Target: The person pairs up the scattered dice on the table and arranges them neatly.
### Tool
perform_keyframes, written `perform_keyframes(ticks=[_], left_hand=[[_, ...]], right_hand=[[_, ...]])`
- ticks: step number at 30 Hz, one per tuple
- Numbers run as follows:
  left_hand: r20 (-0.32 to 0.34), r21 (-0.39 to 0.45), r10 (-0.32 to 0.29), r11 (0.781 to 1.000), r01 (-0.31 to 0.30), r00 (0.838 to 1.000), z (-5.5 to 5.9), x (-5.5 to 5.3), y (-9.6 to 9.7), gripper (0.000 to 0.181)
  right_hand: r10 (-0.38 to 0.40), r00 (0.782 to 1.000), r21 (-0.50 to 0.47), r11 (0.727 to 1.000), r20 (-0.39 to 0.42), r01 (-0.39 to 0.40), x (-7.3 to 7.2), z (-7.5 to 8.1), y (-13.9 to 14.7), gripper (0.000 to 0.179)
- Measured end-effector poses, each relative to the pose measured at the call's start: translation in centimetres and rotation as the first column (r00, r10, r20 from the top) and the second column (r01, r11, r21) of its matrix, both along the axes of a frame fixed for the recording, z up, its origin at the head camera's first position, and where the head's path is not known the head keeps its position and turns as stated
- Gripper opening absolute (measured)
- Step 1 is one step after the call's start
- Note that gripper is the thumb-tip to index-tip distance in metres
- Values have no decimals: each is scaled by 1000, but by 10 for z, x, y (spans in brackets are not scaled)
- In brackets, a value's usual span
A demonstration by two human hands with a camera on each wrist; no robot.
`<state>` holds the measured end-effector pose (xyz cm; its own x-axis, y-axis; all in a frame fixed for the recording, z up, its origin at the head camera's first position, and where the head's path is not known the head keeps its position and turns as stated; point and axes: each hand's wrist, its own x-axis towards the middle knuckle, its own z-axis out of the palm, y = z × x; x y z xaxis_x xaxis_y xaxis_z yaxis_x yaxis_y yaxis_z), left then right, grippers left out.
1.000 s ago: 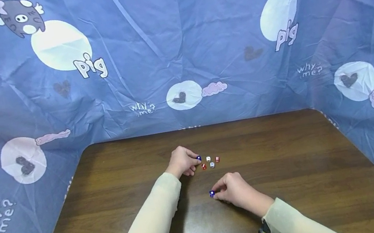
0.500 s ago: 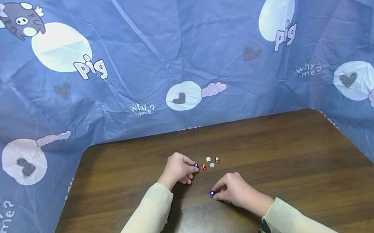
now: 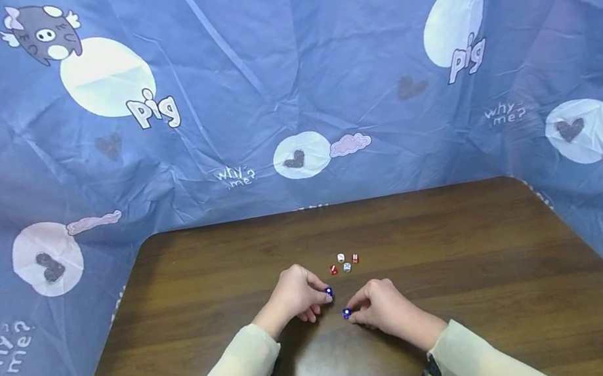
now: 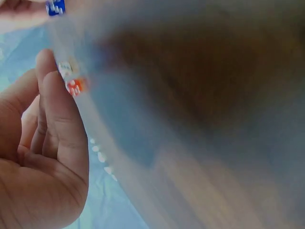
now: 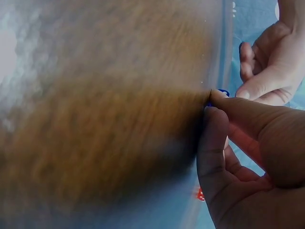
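Observation:
Between thumb and fingers, my left hand (image 3: 295, 293) pinches a blue die (image 3: 328, 292) with a white pip, just over the brown table (image 3: 441, 238). A second blue die (image 3: 347, 313) is pinched by my right hand (image 3: 388, 311), slightly nearer to me and to the right. A small gap separates these two dice. In the right wrist view, the fingertips mostly cover the right hand's die. Beyond the hands lie two red dice, one on the left (image 3: 334, 270) and one on the right (image 3: 355, 258), with a white die (image 3: 340, 257) and a bluish-white die (image 3: 347, 267) between them.
A blue cloth (image 3: 237, 92) printed with pigs and hearts hangs behind the table and along both sides. At the right wrist a small black device (image 3: 431, 375) sits by the sleeve cuff. Much of both wrist views is blurred.
My left hand has drawn its blue die back from beside the loose dice, toward me and close to the right hand. The right hand has stayed in place with its die.

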<state>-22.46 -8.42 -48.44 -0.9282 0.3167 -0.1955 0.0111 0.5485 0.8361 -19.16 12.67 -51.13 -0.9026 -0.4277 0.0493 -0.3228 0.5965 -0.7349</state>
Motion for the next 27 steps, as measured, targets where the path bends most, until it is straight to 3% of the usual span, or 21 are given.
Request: perform_keyframes(ticks=[4, 11, 18, 27], left_hand=[[-25, -27, -52, 998, 51, 998, -1, 12, 5, 7], [-32, -71, -84, 994, 82, 996, -6, 25, 12, 6], [-64, -103, -63, 993, 57, 996, -11, 29, 16, 10], [-84, -137, -42, 990, 30, 996, -10, 31, 19, 9]], right_hand=[[4, 1000, 12, 1000, -14, -4, 0, 0, 0, 10], [3, 1000, 2, 1000, -5, -3, 0, -1, 0, 10], [5, 1000, 7, 1000, 7, -6, 0, -2, 0, 10], [11, 1000, 22, 1000, -15, -11, 0, 0, 1, 11]])
